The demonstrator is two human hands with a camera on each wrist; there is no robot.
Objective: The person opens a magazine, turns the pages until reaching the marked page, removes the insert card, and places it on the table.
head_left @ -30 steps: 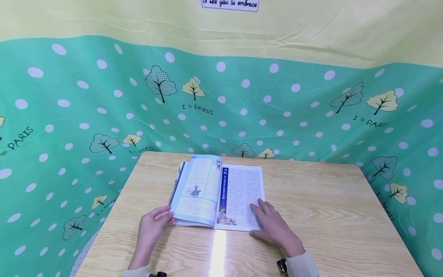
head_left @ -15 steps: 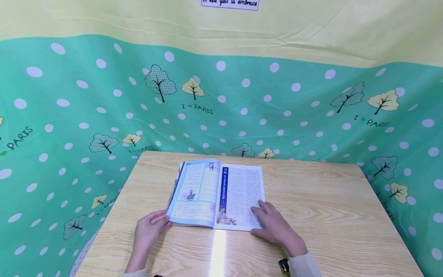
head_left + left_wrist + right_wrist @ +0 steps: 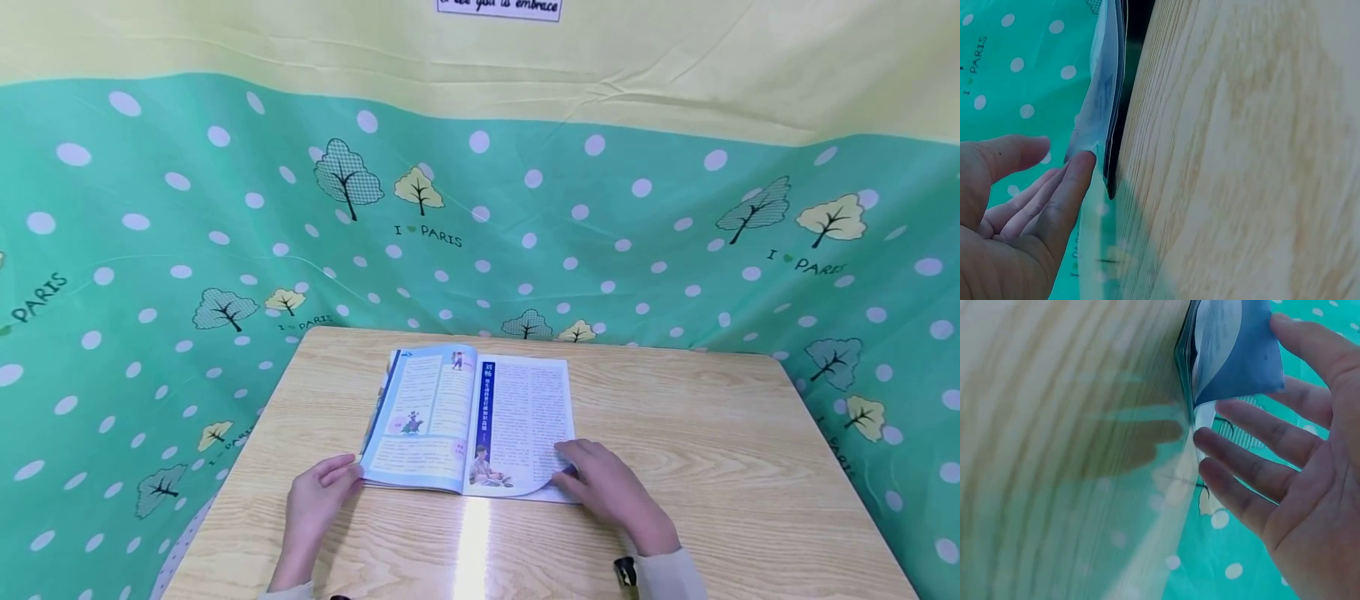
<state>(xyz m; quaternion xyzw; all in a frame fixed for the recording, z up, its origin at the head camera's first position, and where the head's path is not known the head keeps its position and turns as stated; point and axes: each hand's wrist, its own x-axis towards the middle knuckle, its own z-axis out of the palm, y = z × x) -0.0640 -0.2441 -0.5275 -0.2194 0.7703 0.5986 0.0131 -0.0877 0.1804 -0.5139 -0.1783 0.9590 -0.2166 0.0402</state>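
Observation:
An open magazine [image 3: 517, 417] lies on the wooden table, its left page pale blue with small cartoons and its right page printed with columns of text. Between thumb and forefinger my right hand [image 3: 611, 492] pinches the lower outer corner of the right page [image 3: 1244, 356], which is curled up off the sheets below. At the lower left corner, my left hand [image 3: 318, 500] touches the magazine's edge. The left wrist view shows that left thumb apart from the other fingers, with a fingertip against the page edges [image 3: 1100, 112].
The wooden table [image 3: 697, 433] extends to both sides of the magazine. A green and yellow curtain [image 3: 480, 208] with white dots and printed trees hangs behind and along the sides. A bright strip of light reflects on the table in front.
The left page has come down flat, and my left hand has shifted slightly left. My right hand, earlier resting on the right page, now lifts its corner into a curl.

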